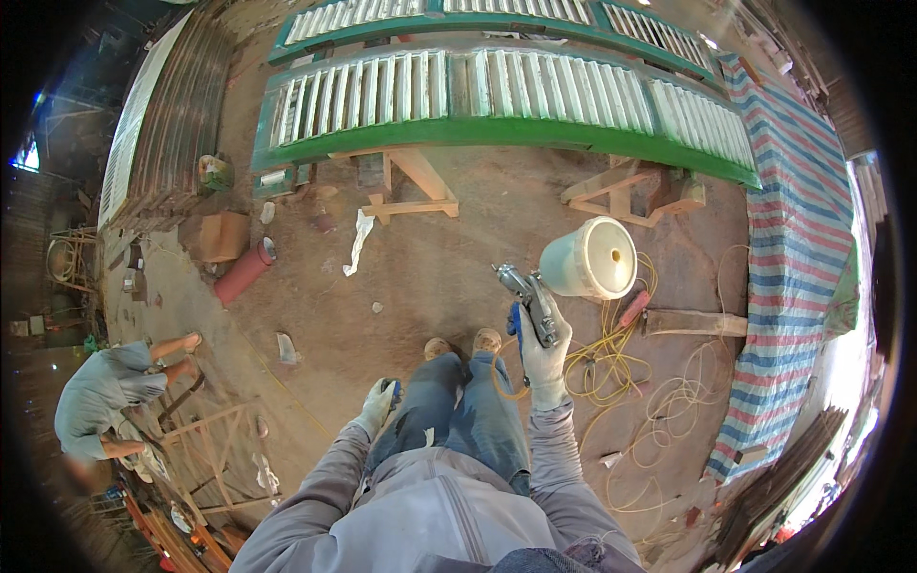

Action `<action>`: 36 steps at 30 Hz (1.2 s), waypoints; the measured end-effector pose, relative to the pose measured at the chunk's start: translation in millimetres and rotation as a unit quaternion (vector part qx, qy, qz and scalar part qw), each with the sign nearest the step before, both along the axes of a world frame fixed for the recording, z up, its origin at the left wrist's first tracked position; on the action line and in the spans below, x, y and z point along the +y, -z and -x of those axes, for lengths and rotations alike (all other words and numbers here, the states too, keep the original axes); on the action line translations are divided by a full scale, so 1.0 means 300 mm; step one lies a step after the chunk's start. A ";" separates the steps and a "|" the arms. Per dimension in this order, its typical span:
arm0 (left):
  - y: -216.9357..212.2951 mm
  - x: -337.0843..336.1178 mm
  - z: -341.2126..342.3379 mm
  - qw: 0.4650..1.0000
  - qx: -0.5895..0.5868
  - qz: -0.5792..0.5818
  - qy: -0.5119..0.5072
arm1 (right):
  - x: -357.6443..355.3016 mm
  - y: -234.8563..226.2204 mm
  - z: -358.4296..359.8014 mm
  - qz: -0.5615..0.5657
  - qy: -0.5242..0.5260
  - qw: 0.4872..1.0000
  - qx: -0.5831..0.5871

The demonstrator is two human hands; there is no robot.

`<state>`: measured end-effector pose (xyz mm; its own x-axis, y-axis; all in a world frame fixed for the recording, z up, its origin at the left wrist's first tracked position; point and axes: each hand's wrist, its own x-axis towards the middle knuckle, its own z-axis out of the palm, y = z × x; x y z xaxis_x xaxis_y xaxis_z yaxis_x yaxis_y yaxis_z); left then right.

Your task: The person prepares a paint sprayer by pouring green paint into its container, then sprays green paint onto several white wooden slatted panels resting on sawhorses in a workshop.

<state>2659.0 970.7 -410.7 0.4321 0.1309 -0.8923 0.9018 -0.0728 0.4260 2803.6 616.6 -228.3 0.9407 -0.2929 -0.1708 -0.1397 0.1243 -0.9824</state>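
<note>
In my right hand (546, 361), which wears a white glove with blue on the fingers, is a metal spray gun (537, 304). Its nozzle points forward and left. A white paint cup (569, 262) with a round lid sits against the gun's right side and appears joined to it. From below the grip an orange air hose (501, 378) loops down beside my leg. My left hand (379, 405), also gloved, hangs low by my left thigh, fingers curled and blue at the tips. Whether anything is inside those fingers is hidden.
Ahead, a green-framed louvred shutter panel (478, 132) rests on wooden trestles (415, 181); another stands behind it. Yellow hose (597, 368) lies coiled right. Striped sheeting (788, 258) hangs at right. Left are a red cylinder (245, 273), stacked panels (167, 124) and a bending person (100, 396).
</note>
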 end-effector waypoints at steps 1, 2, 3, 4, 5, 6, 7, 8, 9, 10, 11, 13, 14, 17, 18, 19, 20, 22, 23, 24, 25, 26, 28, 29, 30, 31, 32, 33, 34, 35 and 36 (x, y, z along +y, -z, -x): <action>-0.008 0.008 -0.005 1.000 -0.006 -0.009 -0.005 | 0.006 0.003 -0.011 0.023 0.010 1.000 -0.016; -0.016 0.018 -0.008 1.000 -0.001 -0.020 -0.013 | 0.003 0.004 -0.022 0.047 0.019 0.998 -0.033; -0.021 0.027 -0.006 0.999 0.013 -0.034 -0.021 | -0.001 0.006 -0.029 0.075 0.029 0.996 -0.047; -0.023 0.039 -0.001 0.999 0.013 -0.034 -0.020 | -0.009 0.006 -0.032 0.044 0.044 0.998 -0.022; -0.022 0.052 0.008 0.999 0.020 -0.039 -0.020 | -0.022 0.005 -0.033 0.048 0.059 0.997 0.000; -0.016 0.066 0.019 0.998 0.035 -0.051 -0.023 | -0.039 0.003 -0.033 0.052 0.075 0.996 0.022; -0.005 0.079 0.033 0.999 0.019 -0.039 -0.033 | -0.057 0.001 -0.032 0.063 0.093 0.993 0.039; 0.010 0.093 0.049 0.998 0.010 -0.034 -0.045 | -0.067 0.003 -0.035 0.154 0.118 0.980 -0.035; 0.026 0.108 0.066 0.998 0.009 -0.027 -0.061 | -0.076 0.005 -0.037 0.179 0.142 0.972 -0.063; 0.043 0.124 0.081 0.999 -0.021 -0.029 -0.041 | -0.079 0.004 -0.030 0.168 0.162 0.971 -0.053; 0.059 0.140 0.094 0.998 -0.044 -0.028 -0.025 | -0.077 0.006 -0.027 0.163 0.186 0.968 -0.039; 0.080 0.173 0.110 0.998 -0.059 -0.019 -0.018 | -0.047 0.008 -0.021 0.140 0.178 0.973 -0.035; 0.083 0.188 0.112 0.998 -0.051 -0.013 -0.027 | -0.025 0.007 -0.022 0.153 0.161 0.974 -0.034; 0.057 0.245 0.093 0.999 -0.006 -0.008 -0.048 | 0.087 0.003 -0.033 0.137 0.140 0.980 -0.017; 0.042 0.271 0.081 0.998 0.018 -0.010 -0.054 | 0.136 0.001 -0.037 0.128 0.128 0.983 -0.016; 0.026 0.302 0.063 0.999 0.006 -0.009 -0.048 | 0.180 -0.004 -0.043 0.119 0.113 0.986 -0.025; 0.015 0.334 0.045 0.999 0.001 -0.007 -0.042 | 0.234 0.000 -0.063 0.151 0.126 0.980 -0.008; -0.005 0.416 0.022 0.999 -0.013 -0.004 -0.040 | 0.339 -0.003 -0.073 0.167 0.101 0.980 -0.046; -0.012 0.468 0.013 0.999 -0.022 -0.003 -0.043 | 0.397 -0.005 -0.074 0.156 0.101 0.982 -0.042; -0.013 0.515 0.008 0.998 -0.031 -0.001 -0.047 | 0.456 -0.009 -0.077 0.145 0.101 0.983 -0.039; -0.014 0.568 0.007 0.999 -0.029 -0.004 -0.046 | 0.510 -0.017 -0.075 0.160 0.090 0.982 -0.050; -0.015 0.631 0.003 0.999 -0.028 -0.006 -0.046 | 0.559 -0.028 -0.077 0.176 0.079 0.979 -0.062; -0.015 0.757 0.001 0.999 -0.017 -0.018 -0.034 | 0.654 -0.046 -0.096 0.215 0.075 0.968 -0.104; -0.013 0.817 0.001 0.999 -0.026 -0.016 -0.037 | 0.694 -0.059 -0.097 0.170 0.058 0.981 -0.068; -0.011 0.874 0.002 0.999 -0.022 -0.022 -0.039 | 0.732 -0.073 -0.091 0.127 0.045 0.990 -0.039; -0.008 0.928 0.004 0.998 -0.003 -0.036 -0.045 | 0.767 -0.084 -0.085 0.085 0.033 0.996 -0.001; -0.004 0.976 0.005 0.998 0.004 -0.044 -0.045 | 0.793 -0.095 -0.082 0.036 0.010 0.999 -0.025; 0.001 1.019 0.007 0.998 -0.004 -0.044 -0.042 | 0.817 -0.096 -0.095 0.044 0.014 0.999 -0.022; 0.007 1.057 0.008 0.998 0.008 -0.053 -0.041 | 0.839 -0.096 -0.111 0.046 0.011 0.998 -0.033; 0.013 1.089 0.006 0.996 0.036 -0.071 -0.041 | 0.852 -0.098 -0.117 0.057 0.020 0.998 -0.036; 0.018 1.117 0.006 0.996 0.036 -0.068 -0.040 | 0.864 -0.100 -0.122 0.068 0.030 0.996 -0.040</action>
<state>2657.1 1305.8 -416.2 0.3511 0.2836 -0.8924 0.9348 -0.0512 0.3515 2840.3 875.9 -198.4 0.9300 -0.3639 -0.0512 -0.0565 -0.0041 -0.9984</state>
